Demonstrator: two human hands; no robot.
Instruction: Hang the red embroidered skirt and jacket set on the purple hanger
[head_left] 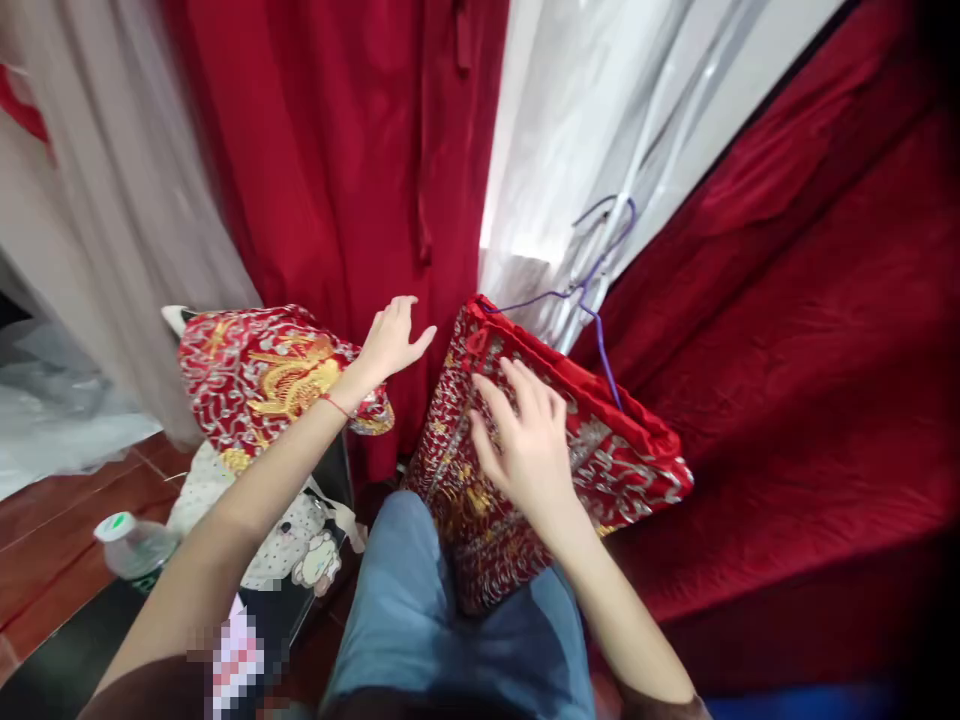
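A red skirt-like garment with silver and gold embroidery point(480, 500) hangs at a tilt from a purple wire hanger point(600, 345), its red waistband uppermost. In front of its upper part is my right hand point(525, 430), fingers spread; whether the fingertips touch the cloth I cannot tell. My left hand point(394, 340) is in the air to the left of that garment, fingers stretched out and nothing in it. Beneath my left wrist lies a second red embroidered piece with a gold pattern point(289, 375), bunched up at the left.
Red curtains point(337, 130) hang ahead, and dark red cloth point(817, 380) covers the right side. The hanger hooks near white poles point(626, 210). At lower left, a clear bottle point(139, 550) and a white dotted bag point(281, 555) rest on a black surface point(82, 640).
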